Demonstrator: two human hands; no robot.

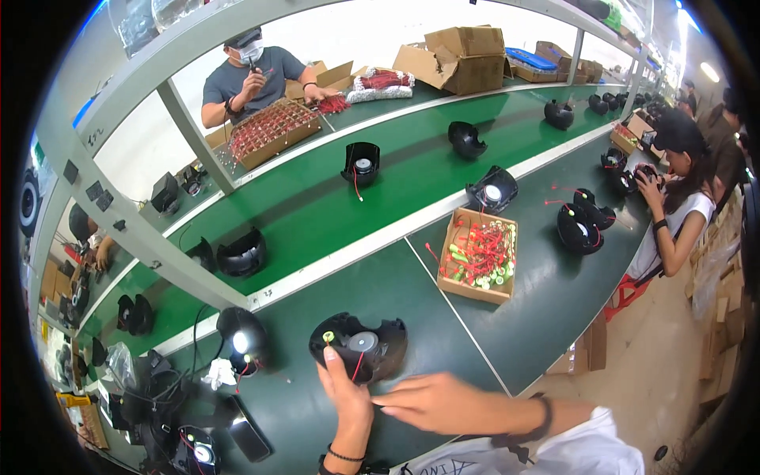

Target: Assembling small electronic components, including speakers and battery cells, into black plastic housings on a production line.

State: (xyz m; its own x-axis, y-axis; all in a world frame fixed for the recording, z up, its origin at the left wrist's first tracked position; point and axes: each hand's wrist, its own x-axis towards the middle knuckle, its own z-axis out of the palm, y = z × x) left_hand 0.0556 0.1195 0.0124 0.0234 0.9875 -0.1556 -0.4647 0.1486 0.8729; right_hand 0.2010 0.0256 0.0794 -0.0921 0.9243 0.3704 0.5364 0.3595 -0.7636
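Observation:
In front of me, a round black plastic speaker housing [392,339] is tilted with its hollow side up. Inside it sit a grey round speaker magnet [363,342], a small green-yellow piece [328,337] and a red wire [358,366]. My left hand [346,389] grips the housing from below, its thumb pressed on the near rim close to the green-yellow piece. Coming from the right, my right hand [443,404] has its fingers drawn together beside my left wrist, just below the housing. Whatever those fingertips hold, if anything, cannot be made out.
A cardboard box [475,294] of red-wired green parts lies ahead right. More housings stand on the bench [579,229] and green belt [301,190]. At left are a lit housing [241,336], a phone [248,431] and cables. Co-workers sit across [261,75] and to the right [681,190].

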